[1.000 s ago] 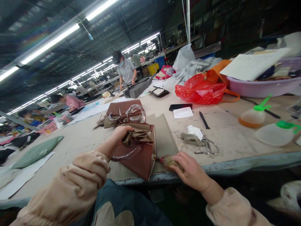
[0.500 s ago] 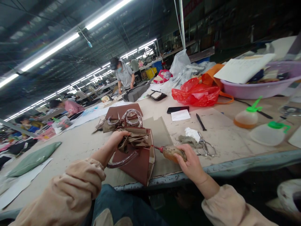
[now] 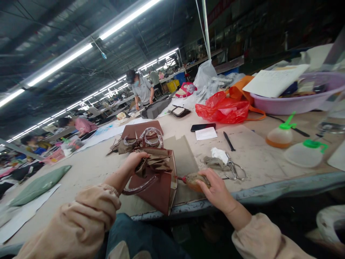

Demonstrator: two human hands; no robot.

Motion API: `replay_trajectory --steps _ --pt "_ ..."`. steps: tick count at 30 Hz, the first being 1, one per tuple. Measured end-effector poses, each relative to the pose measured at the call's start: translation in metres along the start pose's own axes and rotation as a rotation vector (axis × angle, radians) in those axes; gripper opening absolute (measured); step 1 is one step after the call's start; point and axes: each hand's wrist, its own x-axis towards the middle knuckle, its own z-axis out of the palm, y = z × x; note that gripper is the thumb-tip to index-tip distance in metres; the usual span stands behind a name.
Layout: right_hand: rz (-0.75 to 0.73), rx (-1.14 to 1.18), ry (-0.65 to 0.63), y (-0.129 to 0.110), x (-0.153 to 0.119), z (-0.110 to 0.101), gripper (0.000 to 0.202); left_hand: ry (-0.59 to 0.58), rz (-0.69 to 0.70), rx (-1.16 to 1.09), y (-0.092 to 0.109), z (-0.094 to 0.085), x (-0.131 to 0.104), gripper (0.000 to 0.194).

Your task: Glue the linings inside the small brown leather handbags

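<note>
By the table edge (image 3: 269, 187), the left hand (image 3: 136, 159) clutches bunched cloth (image 3: 159, 160) on a brown bag (image 3: 157, 196). The right hand (image 3: 215, 186) grips a bottle (image 3: 193, 181), its red nozzle (image 3: 184, 179) at the bag's side.

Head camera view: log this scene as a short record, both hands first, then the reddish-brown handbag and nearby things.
Left hand: grips crumpled olive-brown fabric at the handbag's top
Right hand: holds a rounded, brownish squeeze bottle with a red nozzle
Nozzle: aimed at the handbag's side; contact unclear
Handbag: flat-sided, with a plastic-wrapped handle
Right side: silver metal scissors, flat black phone
</note>
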Motion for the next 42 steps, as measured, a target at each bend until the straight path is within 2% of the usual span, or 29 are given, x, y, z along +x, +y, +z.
replay_trajectory --steps 6,8,13,16,25,28,35,42 --pt "0.009 -0.009 0.175 0.001 0.007 -0.003 0.014 -0.003 0.0 -0.013 0.002 0.002 -0.004 0.013" --pt "0.005 -0.006 0.138 0.001 0.006 -0.004 0.014 -0.005 0.005 -0.021 0.001 0.002 -0.003 0.015" --pt "0.027 0.021 -0.066 0.0 -0.003 -0.002 0.011 -0.007 0.007 -0.029 -0.001 0.001 -0.001 0.018" --pt "0.046 0.021 -0.099 -0.001 -0.004 0.001 0.011 -0.004 0.011 -0.027 -0.002 0.0 0.0 0.017" --pt "0.009 0.008 0.163 -0.004 0.012 0.003 0.015 0.006 0.021 0.005 0.003 -0.001 -0.011 0.016" --pt "-0.007 0.008 0.177 -0.004 0.01 0.002 0.017 0.005 0.025 0.022 0.002 -0.004 -0.012 0.015" --pt "-0.015 -0.012 0.04 -0.002 0.0 0.005 0.016 0.009 0.048 0.032 -0.002 -0.006 -0.009 0.013" --pt "-0.041 -0.001 0.204 -0.013 0.023 -0.001 0.018 0.025 0.048 0.065 0.0 -0.008 -0.013 0.013"
